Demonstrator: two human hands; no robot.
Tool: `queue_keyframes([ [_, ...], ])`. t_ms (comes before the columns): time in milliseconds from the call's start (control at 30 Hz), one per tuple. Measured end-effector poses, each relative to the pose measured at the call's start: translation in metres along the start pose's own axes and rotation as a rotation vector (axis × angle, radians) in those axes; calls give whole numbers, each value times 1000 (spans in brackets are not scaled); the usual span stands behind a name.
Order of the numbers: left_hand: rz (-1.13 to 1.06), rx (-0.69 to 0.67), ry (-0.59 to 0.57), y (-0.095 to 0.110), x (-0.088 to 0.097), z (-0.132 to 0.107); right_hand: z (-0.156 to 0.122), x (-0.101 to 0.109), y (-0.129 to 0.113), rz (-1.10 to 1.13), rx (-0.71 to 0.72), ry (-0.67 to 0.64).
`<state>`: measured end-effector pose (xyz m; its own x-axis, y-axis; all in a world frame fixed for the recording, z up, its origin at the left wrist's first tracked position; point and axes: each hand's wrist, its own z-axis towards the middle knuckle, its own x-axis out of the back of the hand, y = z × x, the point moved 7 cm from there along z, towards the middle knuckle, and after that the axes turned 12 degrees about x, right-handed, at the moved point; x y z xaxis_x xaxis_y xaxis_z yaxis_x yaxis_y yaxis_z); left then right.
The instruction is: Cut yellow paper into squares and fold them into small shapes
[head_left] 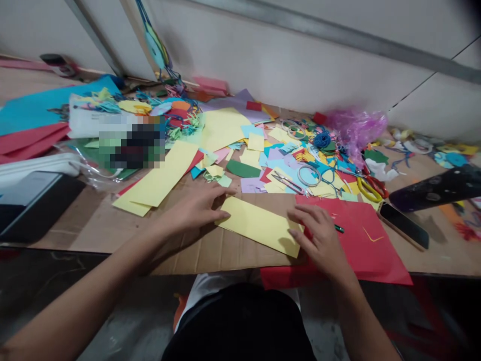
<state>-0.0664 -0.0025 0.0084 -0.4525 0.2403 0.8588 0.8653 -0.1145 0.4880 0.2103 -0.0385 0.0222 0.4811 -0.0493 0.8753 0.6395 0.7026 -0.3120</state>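
A paper-craft work spot, whether home or workshop cannot be told: a cardboard-covered table against a pale wall, coloured paper scraps heaped along its far side, with metal snips, a blue string bundle and scissors toward the right.

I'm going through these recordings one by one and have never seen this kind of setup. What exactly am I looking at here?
There is no machine here, just a person's two bare hands. The single picture comes from a camera worn on that person's head, looking forward and down.

The left hand touches the left end of a yellow paper strip; the right hand is at its right end. Neither lifts it clear of the work surface.

Near the right hand lie a red paper sheet and a smartphone. Beyond the strip are colored paper scraps and a purple plastic bag.
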Motion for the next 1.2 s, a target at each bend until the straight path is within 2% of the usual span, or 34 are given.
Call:
queue_keyframes([
  [100, -130, 23, 10, -6, -2, -4, 19, -17, -23, 43, 58, -90],
  [200, -333, 81, -13, -10, -4, -9, 30, -30, -33, 8, 93, -145],
  [333, -630, 128, -76, -11, -9, -21, 38, -35, -38, -49, 151, -133],
  [467, -767, 160, -152, -11, -18, -42, 44, -31, -42, -91, 180, -86],
  [600, -645, 126, -109, -15, -23, -56, 54, -33, -52, -112, 186, -145],
  [700, -493, 86, -78, -18, -26, -60, 67, -40, -66, -21, 207, -197],
  [833, -405, 22, -60, -21, -28, -64, 88, -56, -79, 119, 202, -273],
  [1033, -301, -16, 57, -29, -21, -68, 103, -75, -70, 221, 66, -431],
  [1200, -215, -108, 43, -30, -22, -73, 103, -73, -70, 246, 69, -445],
])
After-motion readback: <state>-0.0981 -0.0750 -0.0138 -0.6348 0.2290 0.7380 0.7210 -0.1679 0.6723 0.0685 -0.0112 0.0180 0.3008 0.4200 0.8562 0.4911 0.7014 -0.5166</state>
